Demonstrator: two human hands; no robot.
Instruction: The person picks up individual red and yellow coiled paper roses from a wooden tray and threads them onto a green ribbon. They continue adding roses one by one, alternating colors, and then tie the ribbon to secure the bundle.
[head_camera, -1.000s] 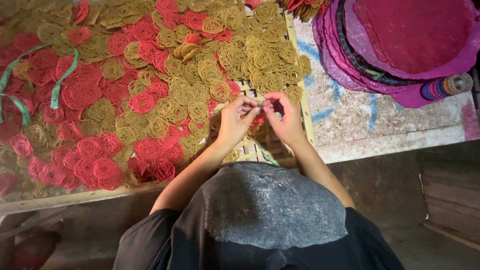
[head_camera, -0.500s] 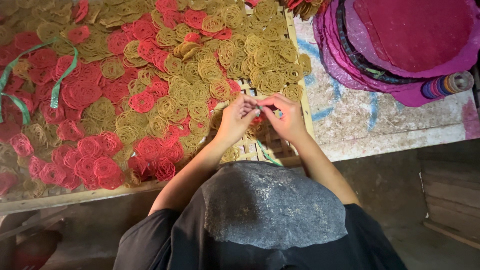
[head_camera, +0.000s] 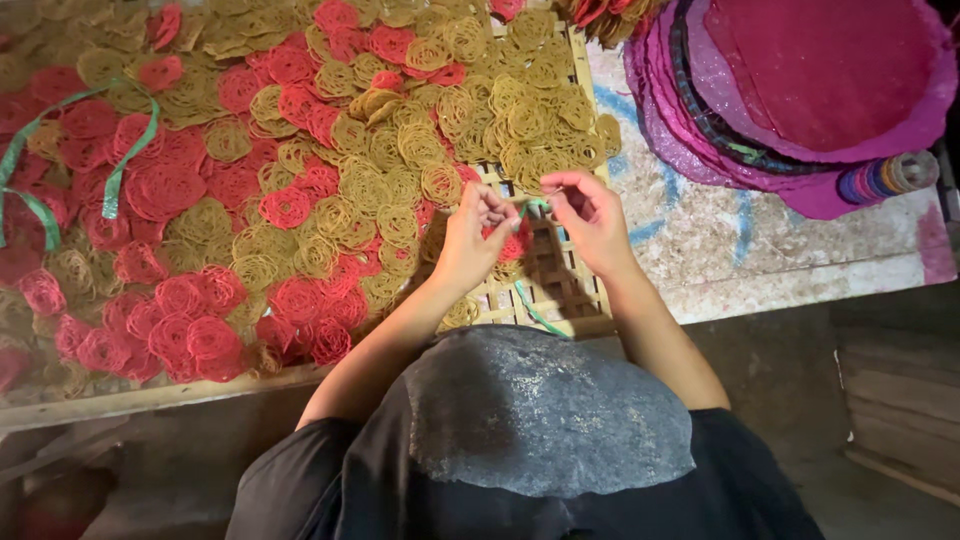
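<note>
A broad woven bamboo tray (head_camera: 560, 290) fills most of the bench, its lattice open so the pieces spread on it can likely dry from beneath, and nearly all of it is covered by a loose layer of coiled discs, yellow ones (head_camera: 400, 145) and red ones (head_camera: 165, 185), each a lacy spiral of thin strands, brittle-looking and slightly curled. Only the tray's near right corner lies bare, and that is where the work goes on. Off the tray's right edge, on the rough pale bench top (head_camera: 740, 255), sits a stack of large flat magenta rounds (head_camera: 820, 70), smooth and leathery, piled to save room. At the far left of the tray long green strips (head_camera: 125, 165) lie draped over the discs. Over the bare corner the left hand (head_camera: 470, 240) and the right hand (head_camera: 590, 220) meet, fingertips of both pressed together in a pinch on a thin green strip (head_camera: 530, 208), apparently pulled taut between them, its tail (head_camera: 535, 310) trailing down across the lattice toward the near edge. The other fingers curl loosely inward.
</note>
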